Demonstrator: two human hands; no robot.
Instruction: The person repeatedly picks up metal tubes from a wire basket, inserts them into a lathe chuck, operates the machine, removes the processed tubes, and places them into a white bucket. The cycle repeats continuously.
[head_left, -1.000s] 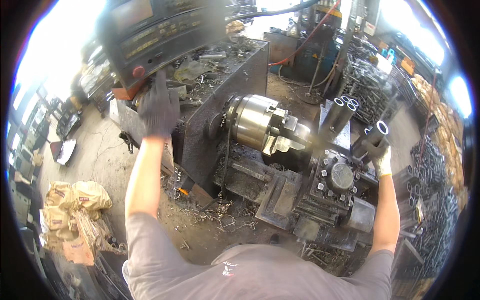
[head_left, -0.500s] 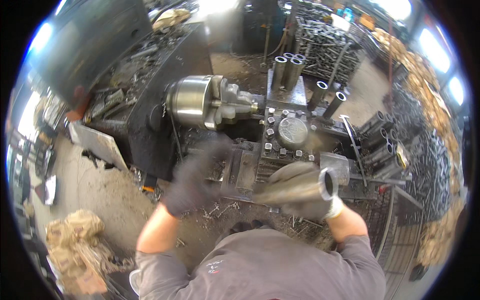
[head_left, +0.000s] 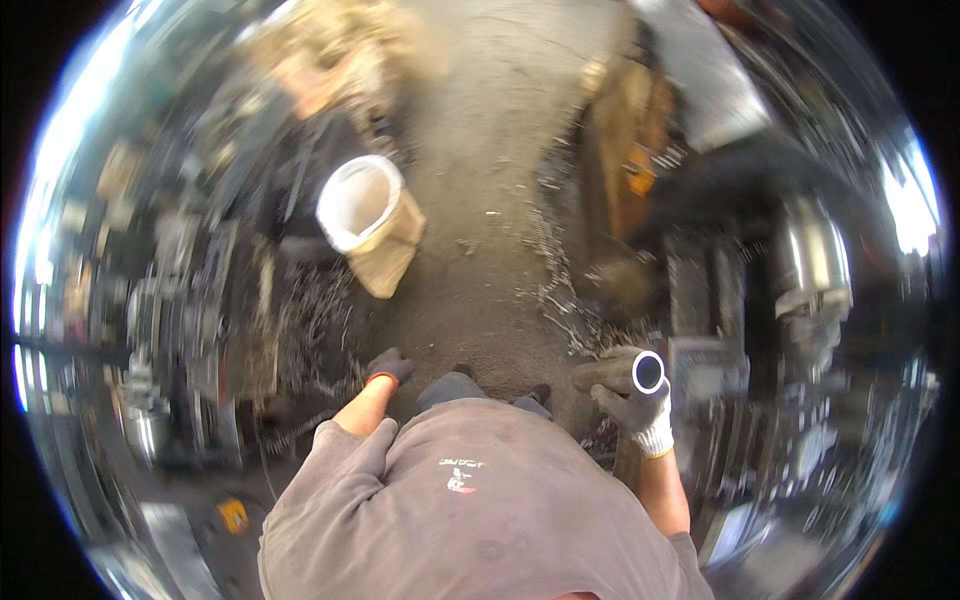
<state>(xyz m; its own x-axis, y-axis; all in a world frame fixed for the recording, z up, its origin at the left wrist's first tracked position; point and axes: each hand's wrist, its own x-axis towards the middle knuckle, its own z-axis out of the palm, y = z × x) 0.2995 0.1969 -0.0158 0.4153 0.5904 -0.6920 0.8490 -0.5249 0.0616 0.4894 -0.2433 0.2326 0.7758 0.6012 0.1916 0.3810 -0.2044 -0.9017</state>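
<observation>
My right hand [head_left: 635,410], in a dark glove with a white knitted cuff, is closed around a metal tube [head_left: 612,370]. The tube lies nearly level beside my body, its bright ring-shaped end facing up toward me. Low at my left side hangs my left hand [head_left: 391,366], in a dark glove with a red-orange cuff band. It holds nothing that I can see, and its fingers look loosely stretched. Ahead and a little left stands a tan sack-like container [head_left: 388,255] with a wide white rim.
At right, the lathe with its shiny chuck [head_left: 812,255] is blurred. Another blurred machine [head_left: 190,320] stands at left. Metal shavings [head_left: 565,310] line both sides of the dirty floor [head_left: 480,240]. Tan sacks [head_left: 335,50] are piled at far left.
My view has swung left, putting the lathe at my right. My left hand has dropped from in front of the machine to my side. The tube remains in my right hand.
</observation>
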